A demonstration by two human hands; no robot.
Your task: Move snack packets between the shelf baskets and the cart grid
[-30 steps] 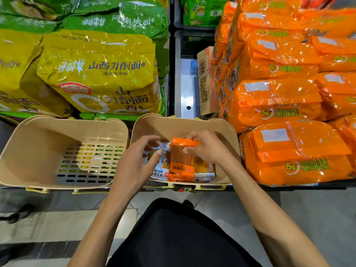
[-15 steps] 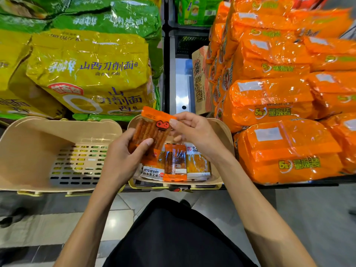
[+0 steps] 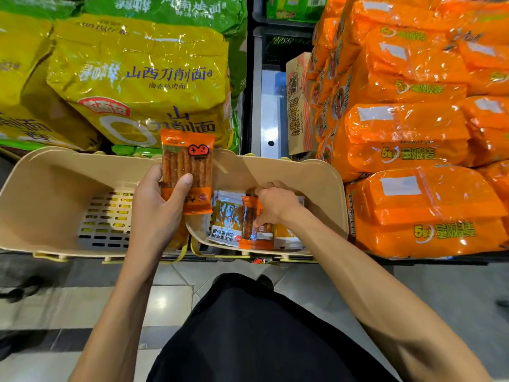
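Note:
My left hand (image 3: 158,208) grips an orange snack packet (image 3: 188,166) upright over the seam between two beige baskets. The left basket (image 3: 49,183) shows only its slotted floor. The right basket (image 3: 322,188) holds several small packets (image 3: 228,216) lying flat. My right hand (image 3: 275,204) reaches down into the right basket, its curled fingers pinching the top of an orange packet (image 3: 252,232) there. My hand hides the packet's upper end.
Large yellow noodle bags (image 3: 143,78) and green ones (image 3: 170,9) are stacked behind the left basket. Orange multipack bags (image 3: 407,133) pile up at the right, beside a cardboard box (image 3: 298,106). A grey shelf post (image 3: 268,114) stands between them. Tiled floor lies below.
One packet was lifted out of the right basket and passed into my left hand, which now holds it alone and upright. My right hand went back down onto the packets in the basket.

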